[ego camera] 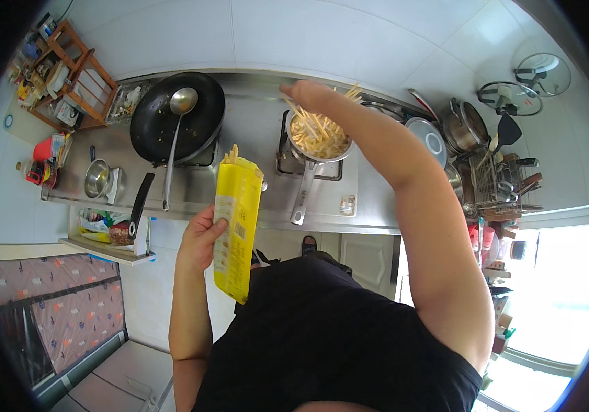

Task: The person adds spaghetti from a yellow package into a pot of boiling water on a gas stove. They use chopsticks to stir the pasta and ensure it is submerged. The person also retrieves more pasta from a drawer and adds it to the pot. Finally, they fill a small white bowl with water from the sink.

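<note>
My left hand (199, 238) grips a yellow packet (237, 232) of dried noodle sticks, held upright in front of the counter. Pale stick ends (231, 154) poke out of its torn top. Over the far side of a small metal saucepan (302, 193) is my right hand (307, 95), fingers pointing left. Pale noodles (320, 136) fill the pan in bubbling liquid, and stiff sticks (353, 92) jut above the rim beside and below that hand. Whether its fingers hold any of them is hidden. The saucepan sits on the right burner, handle toward me.
On the left burner rests a black wok (170, 134) with a metal ladle (173, 149) across it. A small metal pot (97, 179) stands farther left. At the right are a lidded pot (464, 123) and a utensil rack (500, 180). An open drawer (111, 247) juts out below left.
</note>
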Motion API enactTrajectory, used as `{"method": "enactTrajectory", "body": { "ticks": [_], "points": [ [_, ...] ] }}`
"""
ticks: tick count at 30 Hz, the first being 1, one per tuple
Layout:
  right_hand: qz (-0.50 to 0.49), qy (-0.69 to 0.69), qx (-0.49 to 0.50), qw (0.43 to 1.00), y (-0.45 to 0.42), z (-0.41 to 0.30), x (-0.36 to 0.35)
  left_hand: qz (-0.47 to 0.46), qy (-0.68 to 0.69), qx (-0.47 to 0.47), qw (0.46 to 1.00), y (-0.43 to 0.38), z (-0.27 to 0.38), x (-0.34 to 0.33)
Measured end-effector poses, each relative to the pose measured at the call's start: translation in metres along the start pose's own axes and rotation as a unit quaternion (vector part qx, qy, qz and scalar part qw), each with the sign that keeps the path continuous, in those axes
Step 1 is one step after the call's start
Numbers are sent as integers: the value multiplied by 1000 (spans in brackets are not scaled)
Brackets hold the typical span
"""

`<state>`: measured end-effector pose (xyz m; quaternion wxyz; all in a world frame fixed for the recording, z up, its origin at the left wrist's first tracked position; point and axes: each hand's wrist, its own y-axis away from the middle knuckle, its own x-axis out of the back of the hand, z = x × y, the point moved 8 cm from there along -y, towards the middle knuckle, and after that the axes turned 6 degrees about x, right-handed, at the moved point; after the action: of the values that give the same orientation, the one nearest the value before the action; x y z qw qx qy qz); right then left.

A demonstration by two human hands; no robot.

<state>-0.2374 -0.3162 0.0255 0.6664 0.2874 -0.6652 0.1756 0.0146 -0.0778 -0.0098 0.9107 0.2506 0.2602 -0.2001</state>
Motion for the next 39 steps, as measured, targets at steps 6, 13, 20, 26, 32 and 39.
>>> {"method": "enactTrajectory", "body": {
  "ticks": [6, 13, 20, 26, 32, 39],
  "points": [
    [67, 25, 2, 997, 14, 27, 32, -3, -6, -4, 1000, 5, 3, 8],
    [165, -91, -105, 976, 89, 77, 76, 3, -3, -15, 1000, 6, 5, 10],
    [257, -143, -350, 889, 148, 118, -2, -17, -22, -1, 1000, -8, -1, -1],
    [314, -185, -313, 877, 154, 99, -39, -11, -37, 7, 999, -12, -1, -11],
    [244, -175, -382, 874, 162, 86, -31, -18, -29, 5, 999, -10, -2, -9],
    [272, -202, -335, 879, 172, 110, -10, -37, -21, 19, 999, -3, 4, -9]
  ]
}}
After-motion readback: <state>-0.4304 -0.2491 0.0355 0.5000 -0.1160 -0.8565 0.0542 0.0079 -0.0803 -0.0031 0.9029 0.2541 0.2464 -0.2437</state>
